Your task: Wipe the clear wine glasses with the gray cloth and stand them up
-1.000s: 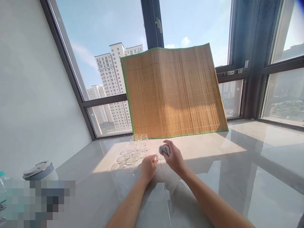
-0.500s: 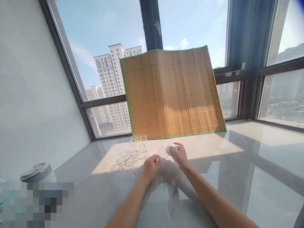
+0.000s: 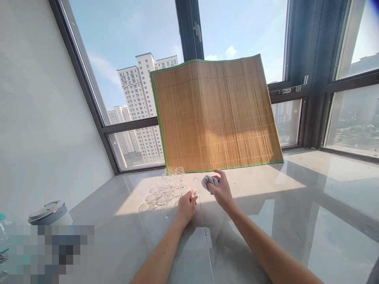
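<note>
My left hand (image 3: 187, 206) is closed on a clear stemmed glass (image 3: 196, 185), pinching it near its lower part. The glass is so transparent that its outline is faint. To its right, my right hand (image 3: 222, 193) grips a bunched light grey cloth (image 3: 209, 184), its index finger raised. The cloth is right beside the glass rim; whether the two touch, I cannot tell. Left of my left hand, several clear stemmed glasses (image 3: 179, 176) stand grouped on the pale glossy surface (image 3: 254, 228), casting shadows.
Behind my hands, a bamboo mat (image 3: 219, 114) with green edging leans against the window (image 3: 242, 31). A lidded cup (image 3: 49, 213) stands at the lower left, near a clear bottle (image 3: 3, 232) with a teal cap. A pixelated patch covers that corner.
The glass in my left hand has turned, so its round opening no longer faces me. My right hand has shifted slightly left and up with the cloth, which now shows more fully.
</note>
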{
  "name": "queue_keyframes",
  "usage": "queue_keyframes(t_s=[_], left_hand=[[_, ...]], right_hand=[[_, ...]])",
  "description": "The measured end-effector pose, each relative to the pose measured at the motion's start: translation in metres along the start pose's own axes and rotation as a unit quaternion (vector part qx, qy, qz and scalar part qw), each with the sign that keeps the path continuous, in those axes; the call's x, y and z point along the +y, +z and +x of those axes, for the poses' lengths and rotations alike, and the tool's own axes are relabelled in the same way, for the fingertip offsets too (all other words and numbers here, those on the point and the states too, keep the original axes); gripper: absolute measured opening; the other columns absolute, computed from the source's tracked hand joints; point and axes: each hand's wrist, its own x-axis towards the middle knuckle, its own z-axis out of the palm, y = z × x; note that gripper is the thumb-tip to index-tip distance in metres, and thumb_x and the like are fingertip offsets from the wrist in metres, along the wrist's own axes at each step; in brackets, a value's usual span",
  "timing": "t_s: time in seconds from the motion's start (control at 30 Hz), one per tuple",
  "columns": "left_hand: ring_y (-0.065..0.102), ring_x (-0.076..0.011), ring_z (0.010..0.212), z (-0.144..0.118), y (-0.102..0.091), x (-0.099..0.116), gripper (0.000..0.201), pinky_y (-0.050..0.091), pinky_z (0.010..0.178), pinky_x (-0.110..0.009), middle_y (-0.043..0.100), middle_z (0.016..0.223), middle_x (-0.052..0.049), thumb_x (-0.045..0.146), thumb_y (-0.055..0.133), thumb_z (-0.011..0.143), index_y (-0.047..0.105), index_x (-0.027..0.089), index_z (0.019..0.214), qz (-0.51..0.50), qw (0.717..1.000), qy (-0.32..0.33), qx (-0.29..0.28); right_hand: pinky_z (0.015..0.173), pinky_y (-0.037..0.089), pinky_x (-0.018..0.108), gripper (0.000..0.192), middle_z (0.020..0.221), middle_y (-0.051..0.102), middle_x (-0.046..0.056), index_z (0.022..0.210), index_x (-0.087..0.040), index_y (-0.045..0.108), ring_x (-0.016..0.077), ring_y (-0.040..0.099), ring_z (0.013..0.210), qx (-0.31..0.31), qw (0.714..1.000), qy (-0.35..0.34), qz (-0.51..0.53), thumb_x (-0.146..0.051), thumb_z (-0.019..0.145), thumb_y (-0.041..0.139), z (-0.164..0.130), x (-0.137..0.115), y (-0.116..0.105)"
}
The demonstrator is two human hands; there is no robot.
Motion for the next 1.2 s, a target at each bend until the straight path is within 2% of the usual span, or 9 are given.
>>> queue_keyframes(t_s=[0.17,0.3,0.4,0.57,0.7,0.8,0.93,1.1,1.2], left_hand=[[0.044,-0.0122,0.057,-0.001,-0.002,0.003,0.021,0.024,0.058,-0.024,0.052,0.057,0.003,0.024,0.050,0.084,0.052,0.019,0.063,0.084,0.996,0.033,0.005],[0.047,-0.0135,0.064,-0.002,-0.005,0.004,0.018,0.025,0.061,-0.024,0.058,0.064,0.001,0.018,0.051,0.083,0.060,0.019,0.067,0.125,0.990,0.069,-0.001],[0.052,-0.0161,0.073,-0.004,-0.007,0.006,0.017,0.030,0.066,-0.025,0.062,0.069,-0.001,0.014,0.052,0.080,0.067,0.021,0.075,0.128,0.985,0.109,-0.023],[0.054,-0.0168,0.078,-0.006,-0.006,0.010,0.024,0.035,0.074,-0.027,0.065,0.072,-0.001,0.009,0.048,0.077,0.067,0.022,0.072,0.084,0.986,0.142,-0.038],[0.055,-0.0157,0.073,-0.004,-0.004,0.008,0.018,0.037,0.069,-0.026,0.064,0.073,-0.001,0.020,0.050,0.082,0.067,0.021,0.080,0.025,0.995,0.098,-0.011],[0.059,-0.0148,0.066,-0.003,-0.002,0.005,0.021,0.039,0.065,-0.026,0.065,0.070,0.001,0.029,0.048,0.087,0.066,0.022,0.095,-0.029,0.999,0.039,-0.012],[0.064,-0.0157,0.065,0.000,-0.001,0.001,0.025,0.043,0.063,-0.025,0.067,0.068,0.000,0.034,0.047,0.087,0.062,0.020,0.102,-0.098,0.995,-0.027,-0.022],[0.060,-0.0146,0.058,0.002,0.000,0.001,0.016,0.037,0.057,-0.025,0.067,0.064,0.000,0.028,0.048,0.083,0.058,0.019,0.076,-0.071,0.997,-0.035,-0.022],[0.055,-0.0132,0.054,0.002,0.002,0.002,0.016,0.032,0.054,-0.024,0.063,0.059,0.002,0.025,0.049,0.081,0.050,0.020,0.066,-0.020,0.999,-0.035,-0.009]], right_hand=[[0.067,0.047,0.028,0.048,0.090,0.063,0.002,0.123,-0.023,0.042,0.0154,0.058,0.072,-0.011,0.978,-0.150,-0.141,-0.019,0.076,0.053,-0.003,0.001,0.001],[0.074,0.045,0.031,0.041,0.089,0.063,0.003,0.121,-0.021,0.044,0.0172,0.058,0.078,0.006,0.956,-0.187,-0.226,-0.017,0.079,0.047,-0.003,0.008,0.001],[0.071,0.045,0.030,0.043,0.086,0.063,0.002,0.120,-0.021,0.044,0.0167,0.058,0.074,0.022,0.964,-0.143,-0.221,-0.018,0.078,0.048,0.001,0.013,-0.002],[0.055,0.043,0.026,0.045,0.078,0.059,-0.002,0.114,-0.022,0.045,0.0126,0.052,0.056,0.028,0.992,0.031,-0.119,-0.023,0.070,0.056,0.010,0.022,-0.009],[0.047,0.041,0.025,0.052,0.078,0.059,-0.001,0.112,-0.021,0.045,0.0124,0.052,0.052,0.041,0.987,0.151,-0.035,-0.027,0.064,0.063,0.014,0.031,-0.012],[0.043,0.041,0.025,0.056,0.073,0.059,-0.001,0.112,-0.020,0.044,0.0147,0.054,0.051,0.000,0.978,0.209,0.000,-0.027,0.060,0.065,0.010,0.031,-0.008],[0.042,0.042,0.025,0.061,0.075,0.061,-0.001,0.115,-0.021,0.043,0.0162,0.058,0.051,-0.075,0.967,0.237,0.052,-0.026,0.060,0.068,-0.002,0.020,0.002],[0.043,0.043,0.027,0.063,0.080,0.063,0.001,0.121,-0.023,0.042,0.0182,0.061,0.055,-0.122,0.960,0.221,0.122,-0.029,0.064,0.068,-0.013,0.008,0.011],[0.051,0.048,0.029,0.057,0.084,0.064,0.002,0.120,-0.022,0.044,0.0181,0.062,0.062,-0.105,0.974,0.158,0.126,-0.031,0.068,0.067,-0.014,0.002,0.013]])
